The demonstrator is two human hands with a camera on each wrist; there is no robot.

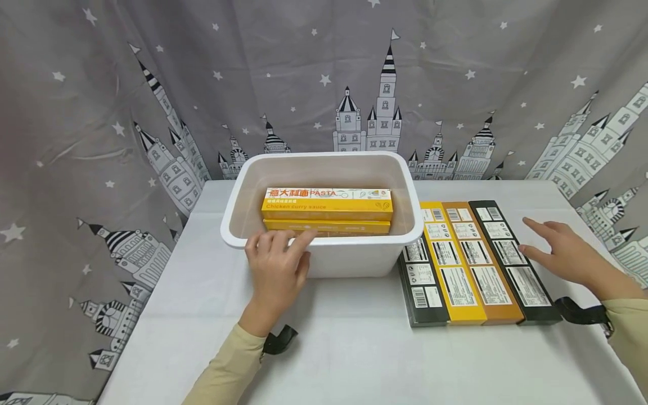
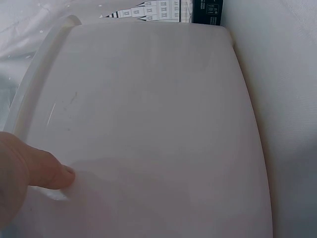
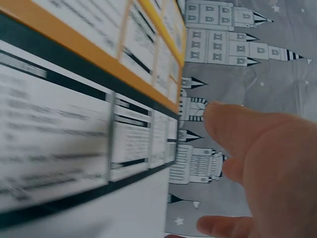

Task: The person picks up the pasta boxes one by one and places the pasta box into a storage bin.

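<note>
Gripping the front rim of the white plastic bin [image 1: 354, 261], the left hand [image 1: 275, 261] has its fingers hooked over the edge and its thumb [image 2: 52, 173] against the outer wall, apparently to steady the bin on the white desk [image 1: 349, 349]. The right hand [image 1: 569, 256] is released, thumb and forefinger spread, holding nothing, beside the outer black carton [image 1: 516, 264]; contact with that carton cannot be confirmed. Inside the bin lie the chicken curry sauce pasta box [image 1: 326, 212] and, in front of it, a second yellow box [image 1: 349, 226], both lengthwise, presumably because their length suits the bin's long side. To the right of the bin, four cartons lie flat and side by side, label panels up: the inner black carton [image 1: 422, 298], the yellow carton [image 1: 458, 281], the orange-brown carton [image 1: 483, 264] and the outer black one; the row seems arranged for easy reach. The bin hides the inner black carton's far end, and its front wall covers the second yellow box's lower part. Small print is illegible, blurred in the right wrist view; the left wrist view cuts off all left fingers except the thumb.
</note>
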